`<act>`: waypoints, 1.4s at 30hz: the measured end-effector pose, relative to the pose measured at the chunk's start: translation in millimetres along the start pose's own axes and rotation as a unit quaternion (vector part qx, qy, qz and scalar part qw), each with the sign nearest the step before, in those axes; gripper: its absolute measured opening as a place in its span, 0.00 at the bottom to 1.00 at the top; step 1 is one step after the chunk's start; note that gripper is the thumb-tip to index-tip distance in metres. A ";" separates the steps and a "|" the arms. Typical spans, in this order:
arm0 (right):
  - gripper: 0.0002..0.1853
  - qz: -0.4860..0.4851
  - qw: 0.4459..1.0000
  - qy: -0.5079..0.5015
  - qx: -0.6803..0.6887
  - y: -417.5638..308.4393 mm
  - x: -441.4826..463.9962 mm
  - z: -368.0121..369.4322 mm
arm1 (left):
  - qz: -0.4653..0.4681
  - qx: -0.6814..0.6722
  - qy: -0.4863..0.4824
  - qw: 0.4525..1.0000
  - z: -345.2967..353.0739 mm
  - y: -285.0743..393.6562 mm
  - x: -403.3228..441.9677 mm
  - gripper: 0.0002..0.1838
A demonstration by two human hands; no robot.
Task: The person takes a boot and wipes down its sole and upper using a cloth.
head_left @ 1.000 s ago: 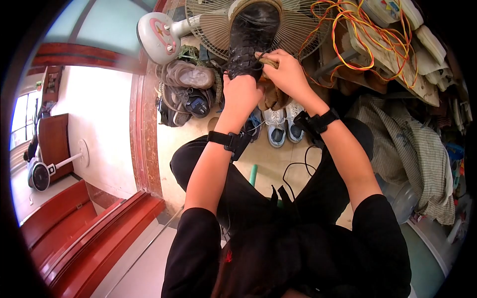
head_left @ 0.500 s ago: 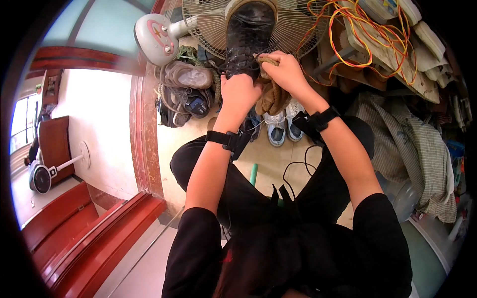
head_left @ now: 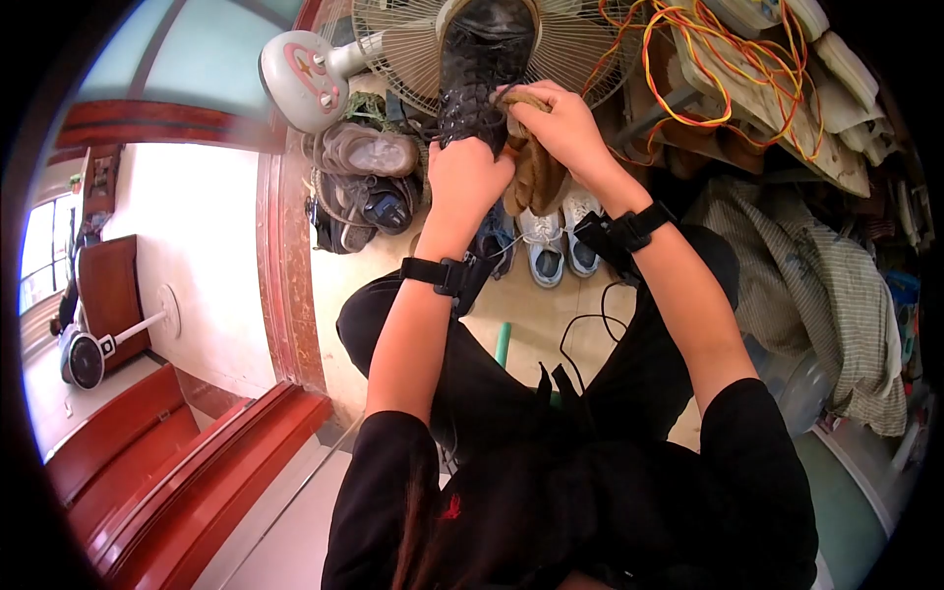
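Note:
A black lace-up boot (head_left: 482,59) is held up in front of me, its toe pointing away and its laces facing up. My left hand (head_left: 467,182) is closed around the boot's near, ankle end; its fingertips are partly hidden. Against the boot's right side, my right hand (head_left: 562,128) is closed on a folded brown cloth (head_left: 536,177), which hangs below the fingers. Its fingertips are close to the laces. Below the cloth, a pair of pale blue-grey sneakers (head_left: 544,251) stands on the floor.
Behind the boot is a fan (head_left: 393,74) with a pale control base (head_left: 300,81). Stacked shoes (head_left: 369,162) sit at left, by the door frame (head_left: 285,246). Red-yellow wire (head_left: 678,118) lies over a board at right, above draped striped fabric (head_left: 777,265). A thin black cable (head_left: 565,339) curls between my knees.
The boot and both hands have shifted slightly left and up in view. My right hand has moved up and left along the boot with the brown cloth. My left hand keeps its grip.

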State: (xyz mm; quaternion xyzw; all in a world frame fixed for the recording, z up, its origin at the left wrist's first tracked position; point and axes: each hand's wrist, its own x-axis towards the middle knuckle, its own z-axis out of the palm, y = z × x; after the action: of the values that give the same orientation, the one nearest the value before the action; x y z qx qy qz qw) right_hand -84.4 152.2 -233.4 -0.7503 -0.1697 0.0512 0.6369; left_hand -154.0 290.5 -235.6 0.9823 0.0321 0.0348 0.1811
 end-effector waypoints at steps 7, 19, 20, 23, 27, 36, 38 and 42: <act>0.16 -0.005 0.996 -0.043 -0.076 4.0 -5.2 5.6 | 0.003 -0.012 0.014 1.000 1.5 -1.0 -0.4 0.22; 0.18 0.011 0.977 -0.029 -0.212 -15.3 -18.6 4.2 | -0.015 -0.014 0.018 1.000 -0.2 0.1 2.1 0.21; 0.18 0.003 0.974 -0.039 -0.221 -14.3 -18.5 2.9 | -0.015 -0.009 0.020 1.000 -1.4 0.5 2.6 0.21; 0.17 -0.002 0.973 -0.060 -0.224 -13.7 -16.1 -3.3 | -0.024 -0.007 0.012 1.000 -4.1 3.7 2.6 0.21; 0.16 -0.056 0.983 -0.051 -0.168 -17.0 -10.1 -4.5 | -0.025 -0.006 0.018 1.000 -4.7 4.7 3.9 0.21; 0.16 -0.057 0.974 -0.070 -0.206 -10.7 -8.6 0.9 | -0.023 -0.005 0.038 0.999 -4.4 7.2 4.0 0.20; 0.16 -0.054 0.973 -0.068 -0.215 -14.3 -13.1 1.3 | -0.007 -0.007 0.057 0.998 -3.4 6.1 4.7 0.20; 0.17 -0.009 0.971 -0.077 -0.225 -16.7 -15.8 0.1 | -0.018 0.003 0.032 0.999 -2.6 5.1 4.7 0.20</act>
State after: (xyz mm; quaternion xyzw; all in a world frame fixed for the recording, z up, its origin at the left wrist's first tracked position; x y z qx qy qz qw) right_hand -102.4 149.4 -219.4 -0.8665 -0.2319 0.0637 0.4373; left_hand -149.3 287.0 -231.2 0.9805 0.0557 0.0626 0.1776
